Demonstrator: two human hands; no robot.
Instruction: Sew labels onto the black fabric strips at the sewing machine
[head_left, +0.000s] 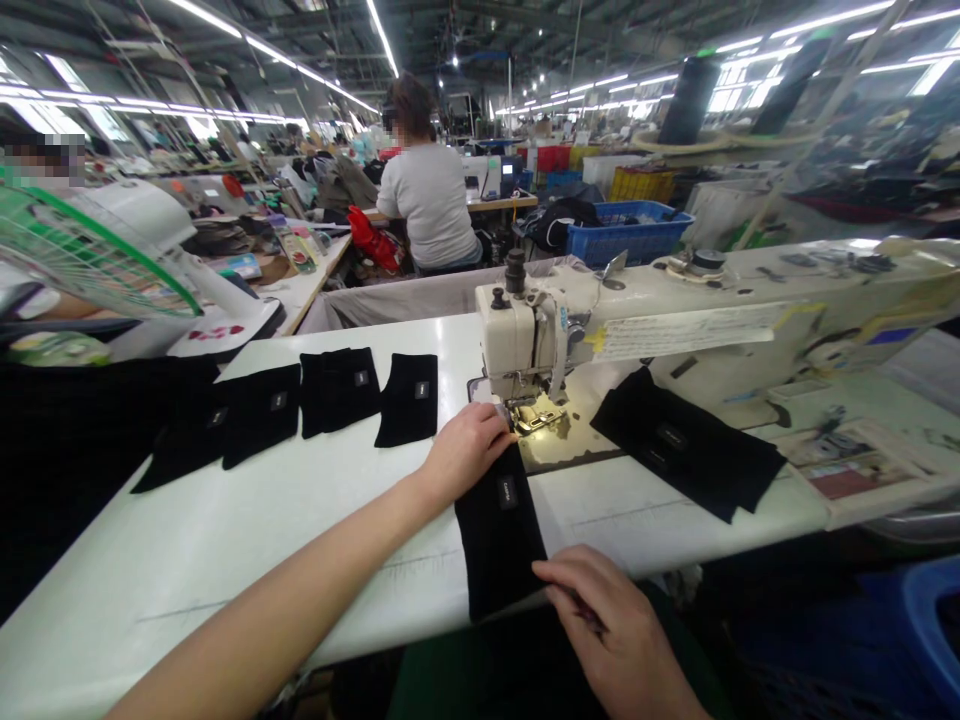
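Note:
A black fabric piece (499, 560) with a small dark label (508, 491) lies on the pale table, its far end by the needle area of a sewing machine (525, 340). My left hand (466, 450) is closed over the fabric's far left edge, fingertips close to the lit presser foot (534, 420). Thumb and finger of my right hand (611, 615) pinch its near right corner. Something small and dark shows inside the curled right fingers; I cannot make out what. The fabric's near edge reaches the table's front edge.
Similar labelled black pieces (409, 400) lie in a row to the left. A stack of black pieces (686, 445) rests right of the needle, beside a parts tray (862, 465). A fan (142, 230) stands at the left. Beyond the table sits a person (431, 200) near a blue basket (626, 235).

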